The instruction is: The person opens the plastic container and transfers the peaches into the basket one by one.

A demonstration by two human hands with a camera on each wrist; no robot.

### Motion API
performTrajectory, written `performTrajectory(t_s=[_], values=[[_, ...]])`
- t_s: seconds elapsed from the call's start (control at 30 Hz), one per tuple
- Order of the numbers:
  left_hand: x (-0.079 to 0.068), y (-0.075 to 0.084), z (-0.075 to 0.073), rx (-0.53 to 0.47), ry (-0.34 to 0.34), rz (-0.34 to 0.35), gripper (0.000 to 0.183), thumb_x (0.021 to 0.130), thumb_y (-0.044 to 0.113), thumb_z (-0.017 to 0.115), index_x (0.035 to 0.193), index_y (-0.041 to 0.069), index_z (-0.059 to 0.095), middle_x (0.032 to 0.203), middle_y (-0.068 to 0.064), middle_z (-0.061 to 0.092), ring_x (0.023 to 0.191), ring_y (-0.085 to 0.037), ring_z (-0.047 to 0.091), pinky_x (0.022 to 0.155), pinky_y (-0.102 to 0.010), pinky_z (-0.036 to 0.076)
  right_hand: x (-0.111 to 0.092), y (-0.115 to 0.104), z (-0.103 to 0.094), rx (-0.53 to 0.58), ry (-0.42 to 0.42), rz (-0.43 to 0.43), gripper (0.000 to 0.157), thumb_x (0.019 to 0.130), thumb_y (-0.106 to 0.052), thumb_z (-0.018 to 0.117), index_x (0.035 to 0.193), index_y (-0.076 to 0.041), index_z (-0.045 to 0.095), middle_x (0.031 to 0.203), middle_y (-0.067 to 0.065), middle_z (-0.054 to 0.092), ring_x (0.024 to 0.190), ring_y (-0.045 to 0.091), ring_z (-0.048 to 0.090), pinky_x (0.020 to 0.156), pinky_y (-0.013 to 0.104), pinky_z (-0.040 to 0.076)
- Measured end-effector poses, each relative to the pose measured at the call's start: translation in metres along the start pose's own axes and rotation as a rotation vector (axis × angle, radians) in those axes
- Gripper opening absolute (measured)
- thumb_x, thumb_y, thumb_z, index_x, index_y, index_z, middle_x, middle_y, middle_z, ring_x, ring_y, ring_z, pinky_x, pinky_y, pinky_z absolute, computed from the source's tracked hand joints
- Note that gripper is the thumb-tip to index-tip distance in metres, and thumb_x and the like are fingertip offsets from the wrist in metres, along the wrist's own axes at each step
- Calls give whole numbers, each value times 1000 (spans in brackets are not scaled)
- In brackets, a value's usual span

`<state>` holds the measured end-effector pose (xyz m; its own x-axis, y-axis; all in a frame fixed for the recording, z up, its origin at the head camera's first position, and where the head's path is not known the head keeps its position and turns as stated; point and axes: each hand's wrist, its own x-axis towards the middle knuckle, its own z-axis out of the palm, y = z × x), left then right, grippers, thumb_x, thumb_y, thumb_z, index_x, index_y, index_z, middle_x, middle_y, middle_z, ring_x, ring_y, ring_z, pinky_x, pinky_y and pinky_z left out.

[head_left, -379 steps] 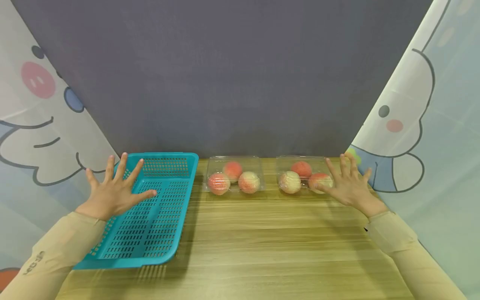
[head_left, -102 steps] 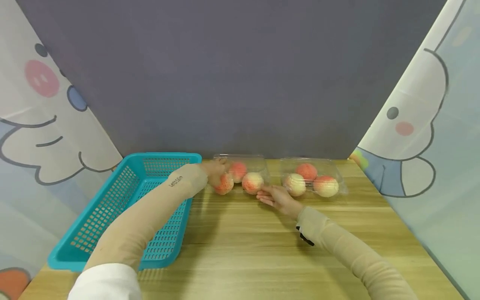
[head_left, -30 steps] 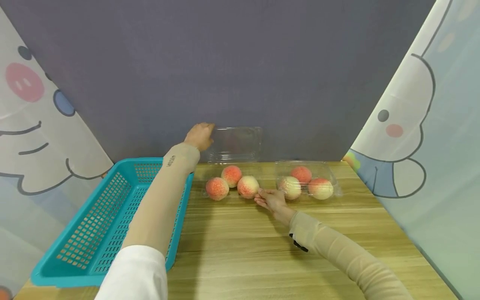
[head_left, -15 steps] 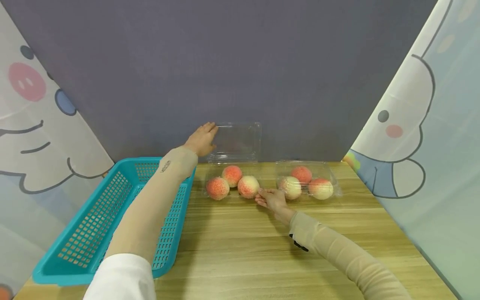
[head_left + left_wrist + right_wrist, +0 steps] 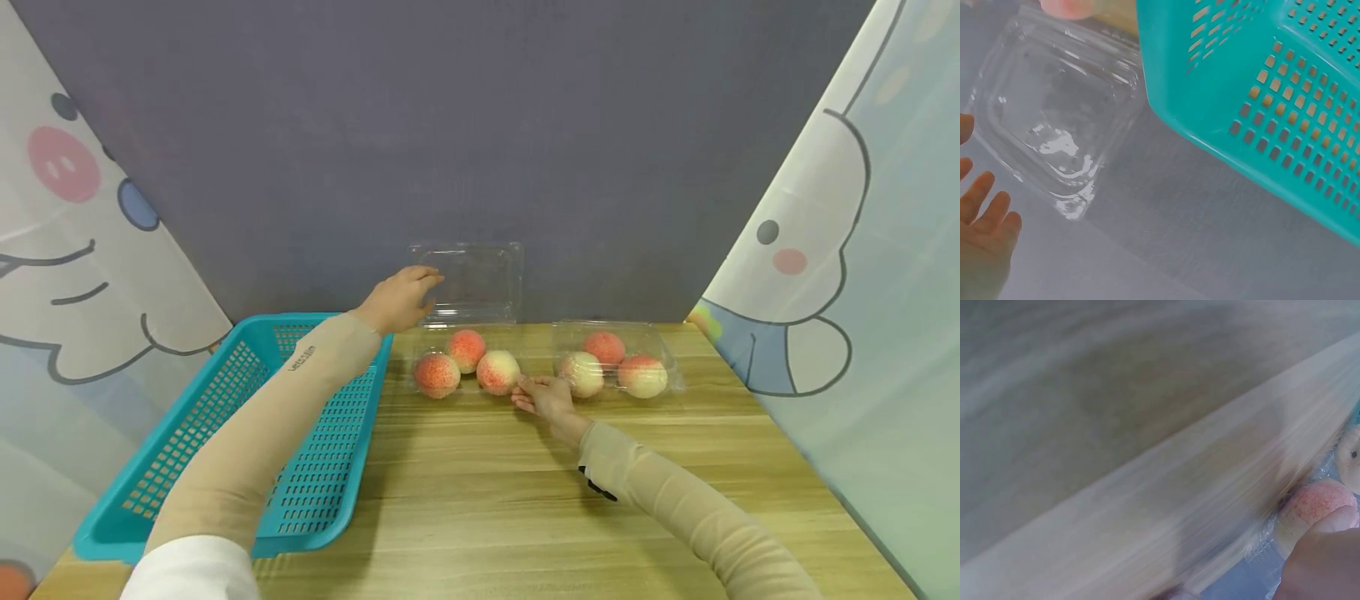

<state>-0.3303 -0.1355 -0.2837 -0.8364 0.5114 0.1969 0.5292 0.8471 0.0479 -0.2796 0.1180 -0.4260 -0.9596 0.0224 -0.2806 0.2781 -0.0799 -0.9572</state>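
Observation:
A clear plastic clamshell box stands at the back of the table, its lid (image 5: 480, 279) raised against the grey backdrop. Three red-and-cream peaches (image 5: 437, 375) sit in its base. My left hand (image 5: 401, 298) hovers by the lid's left edge, fingers loosely bent with nothing in them. In the left wrist view a gap shows between the left hand (image 5: 985, 231) and the lid (image 5: 1054, 112). My right hand (image 5: 551, 400) pinches the box's front right corner, thumb beside the nearest peach (image 5: 497, 372). That thumb overlaps a peach (image 5: 1313, 503) in the right wrist view.
A second clear box (image 5: 660, 340), closed over three peaches, stands just right of my right hand. The turquoise slotted basket (image 5: 358, 467) fills the left side, under my left forearm. Behind the wooden table (image 5: 465, 500) rises a grey backdrop (image 5: 480, 150); cartoon-printed curtains (image 5: 795, 258) flank it.
The left box's lid was closed earlier and has swung up and back. My left hand has let go of it and dropped slightly. The right hand stays at the box corner.

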Motion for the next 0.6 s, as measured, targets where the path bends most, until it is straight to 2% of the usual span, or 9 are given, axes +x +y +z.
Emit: performTrajectory(t_s=[0.13,0.23,0.47,0.6], values=[[-12,7,-1,31,13,55,44,88,15,59,130,5,49,137,-11,45,128,-29,38,93,-43,47,0,1,0,-4,-2,-1,29,92,-10,54,111,12,53,72,5,64,60,8,64,62,20,55],[-19,11,-1,51,-7,88,42,87,14,60,127,6,53,133,-10,49,125,-28,42,90,-42,48,1,2,0,3,0,-4,29,91,-9,54,111,13,53,71,5,64,60,9,64,62,20,55],[-31,21,9,76,-105,199,41,83,12,65,123,9,56,126,-9,53,117,-29,50,87,-43,50,2,2,0,9,-7,-4,32,91,-10,54,113,14,51,71,6,64,59,9,64,62,20,55],[-30,28,18,105,-183,208,46,82,14,67,127,9,54,128,-11,52,119,-32,49,91,-45,48,2,2,-1,12,-7,-6,32,91,-10,55,112,14,51,72,7,65,59,9,64,61,20,55]])
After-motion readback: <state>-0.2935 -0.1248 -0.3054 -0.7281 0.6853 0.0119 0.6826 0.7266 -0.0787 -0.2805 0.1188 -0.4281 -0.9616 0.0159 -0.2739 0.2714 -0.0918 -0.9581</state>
